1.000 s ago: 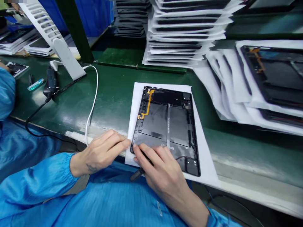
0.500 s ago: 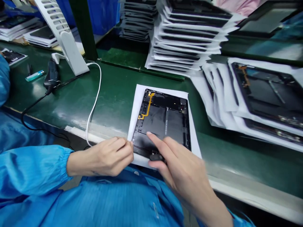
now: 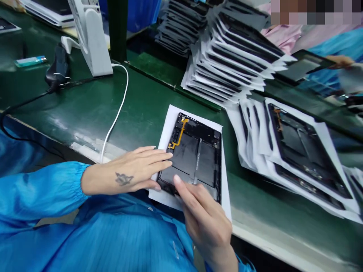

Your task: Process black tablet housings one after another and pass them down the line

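Note:
An opened black tablet housing lies on a white sheet near the front edge of the green bench. A yellow flex cable runs down its upper left part. My left hand is flat with its fingers stretched out, and the fingertips rest over the housing's left edge. Over the lower part of the housing is my right hand, its index finger bent down and the fingers close together. Whatever lies beneath those fingers is hidden.
Tall stacks of tablet parts with white sheets stand behind. More sheeted housings lie at the right. On the left are a white stand, a white cable, a black corded tool and a teal object. A person's hand shows far right.
My left hand has opened from closed fingers and reached onto the housing's edge. My right hand has drawn in lower, and the dark piece once visible under it is now hidden. The view has shifted.

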`<state>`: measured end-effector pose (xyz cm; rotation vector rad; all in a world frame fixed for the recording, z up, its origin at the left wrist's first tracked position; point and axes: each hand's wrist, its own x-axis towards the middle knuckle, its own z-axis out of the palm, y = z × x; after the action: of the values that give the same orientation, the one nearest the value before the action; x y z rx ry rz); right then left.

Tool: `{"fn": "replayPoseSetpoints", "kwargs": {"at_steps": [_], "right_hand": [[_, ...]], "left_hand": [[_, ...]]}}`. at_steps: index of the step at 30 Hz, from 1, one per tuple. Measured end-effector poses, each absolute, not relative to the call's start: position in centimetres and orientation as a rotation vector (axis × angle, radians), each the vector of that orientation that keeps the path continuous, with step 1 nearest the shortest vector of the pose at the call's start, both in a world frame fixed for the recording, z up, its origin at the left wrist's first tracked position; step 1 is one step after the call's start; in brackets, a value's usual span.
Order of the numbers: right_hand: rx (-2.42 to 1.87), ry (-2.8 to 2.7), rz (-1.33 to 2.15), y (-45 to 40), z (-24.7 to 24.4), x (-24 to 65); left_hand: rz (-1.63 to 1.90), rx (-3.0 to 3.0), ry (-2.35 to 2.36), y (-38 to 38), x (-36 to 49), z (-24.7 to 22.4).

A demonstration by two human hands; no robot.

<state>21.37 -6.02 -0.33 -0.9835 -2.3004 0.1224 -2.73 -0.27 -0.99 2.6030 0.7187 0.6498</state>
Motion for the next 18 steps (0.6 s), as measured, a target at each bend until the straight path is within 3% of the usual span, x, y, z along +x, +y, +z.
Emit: {"fn": "replayPoseSetpoints", "kwargs": {"at_steps": [18], "right_hand": [[-1.007,-2.443,-0.076,-5.49,-0.97,20.64]], "left_hand": [[0.672,2.590,0.753,-0.56,-2.34,-1.30]]}}
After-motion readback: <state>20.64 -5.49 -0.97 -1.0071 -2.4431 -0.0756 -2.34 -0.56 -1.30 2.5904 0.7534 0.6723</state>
